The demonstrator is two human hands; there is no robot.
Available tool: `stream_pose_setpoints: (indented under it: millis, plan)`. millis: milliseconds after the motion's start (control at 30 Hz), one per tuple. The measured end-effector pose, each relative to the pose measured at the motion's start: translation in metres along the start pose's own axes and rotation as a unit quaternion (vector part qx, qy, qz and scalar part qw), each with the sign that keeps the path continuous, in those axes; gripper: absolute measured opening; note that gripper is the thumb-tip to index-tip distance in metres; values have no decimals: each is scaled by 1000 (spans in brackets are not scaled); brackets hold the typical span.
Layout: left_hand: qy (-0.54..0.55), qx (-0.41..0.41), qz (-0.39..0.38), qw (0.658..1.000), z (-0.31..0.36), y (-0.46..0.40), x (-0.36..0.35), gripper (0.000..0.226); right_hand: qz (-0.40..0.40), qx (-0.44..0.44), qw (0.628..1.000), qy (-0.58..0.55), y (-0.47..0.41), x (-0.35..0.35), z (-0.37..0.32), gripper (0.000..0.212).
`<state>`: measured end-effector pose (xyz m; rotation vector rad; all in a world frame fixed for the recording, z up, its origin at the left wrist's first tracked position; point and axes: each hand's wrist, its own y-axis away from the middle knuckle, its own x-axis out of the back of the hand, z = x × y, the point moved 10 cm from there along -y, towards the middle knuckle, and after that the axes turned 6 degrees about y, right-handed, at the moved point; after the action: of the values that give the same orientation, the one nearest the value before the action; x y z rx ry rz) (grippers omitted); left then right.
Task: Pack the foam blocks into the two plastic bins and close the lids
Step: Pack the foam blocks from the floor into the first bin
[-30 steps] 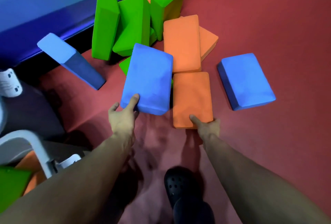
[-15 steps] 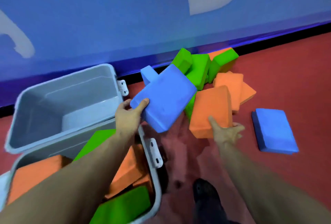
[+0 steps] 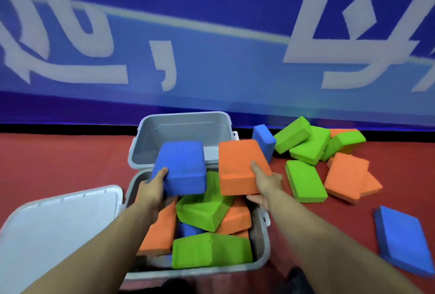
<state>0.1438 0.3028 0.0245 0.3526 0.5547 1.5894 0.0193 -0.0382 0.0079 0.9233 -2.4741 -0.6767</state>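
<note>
Matte, round-edged foam bricks: my left hand (image 3: 153, 186) grips blue block (image 3: 181, 166), right hand (image 3: 267, 182) orange block (image 3: 242, 166), above grey bin (image 3: 261, 242).

We see two bare forearms reaching up from the bottom edge, with no sleeves, watch, or gloves on them. The left hand (image 3: 150, 190) and right hand (image 3: 267, 186) are bare too, free of rings. Low down at the bottom right edge, the dark rounded toe of a shoe (image 3: 297, 278) is just visible.
</note>
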Motion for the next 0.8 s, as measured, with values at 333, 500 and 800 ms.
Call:
stream_pose_setpoints:
  millis: [333, 500, 800]
  plan:
    - [-235, 85, -55, 967, -47, -10, 43, 50, 36, -17, 958, 283, 14, -18, 31, 75]
    - [-298, 17, -69, 952, -41, -24, 14, 54, 29, 47, 910, 410, 13, -22, 26, 64]
    - [-378, 29, -105, 920, -68, -46, -15, 63, -44, 3, 895, 443, -18, -23, 78, 77]
